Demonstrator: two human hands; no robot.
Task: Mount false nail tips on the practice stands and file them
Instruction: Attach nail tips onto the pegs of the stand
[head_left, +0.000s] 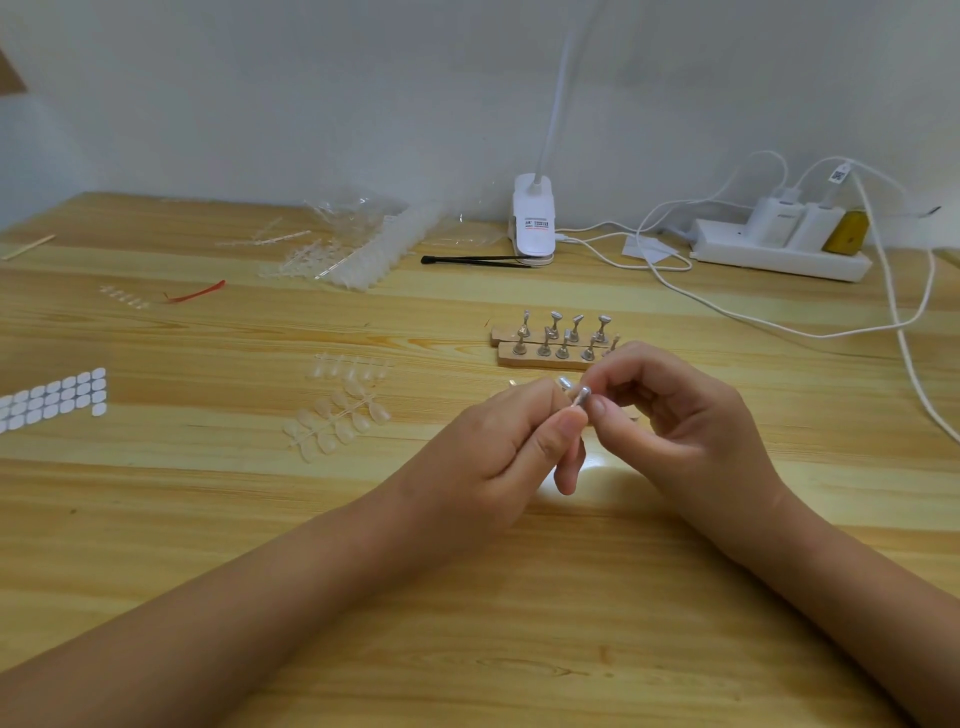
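Held stand: a small silver metal practice stand (581, 399) is up off the table (519, 634), tilted, between the two grips, just in front of the wooden bases. Whether a nail tip sits on its top I cannot tell.
Left grip: the left grip (498, 441) pinches the lower part of the stand between thumb and forefinger, with the other fingers curled in under it.
Right grip: the right grip (675, 415) has its fingers curled, and its thumb and forefinger tips close on the stand's upper end.
Stand bases: two wooden strips (540, 358) lie side by side just behind the grips, carrying upright metal stands (556, 325). The right fingers cover the right end of the nearer strip.
Loose tips: clear false nail tips on a sprue (337, 421) lie left of the left grip, with a second sprue (350, 366) just beyond.
Tip heap: more sprues and clear bags (358, 244) are piled near the wall.
Adhesive tabs: a sheet of white oval tabs (57, 397) lies at the left edge.
Red strip: a thin red strip (195, 293) lies beside a short row of small tips (124, 297).
Tweezers: black tweezers (478, 260) lie flat, their points at the white clip lamp base (532, 223).
Power strip: a white power strip (779, 257) with plugged chargers stands by the wall at the right; white cables (753, 319) trail across the table.
Wooden stick: a thin wooden stick (28, 247) lies at the far left.
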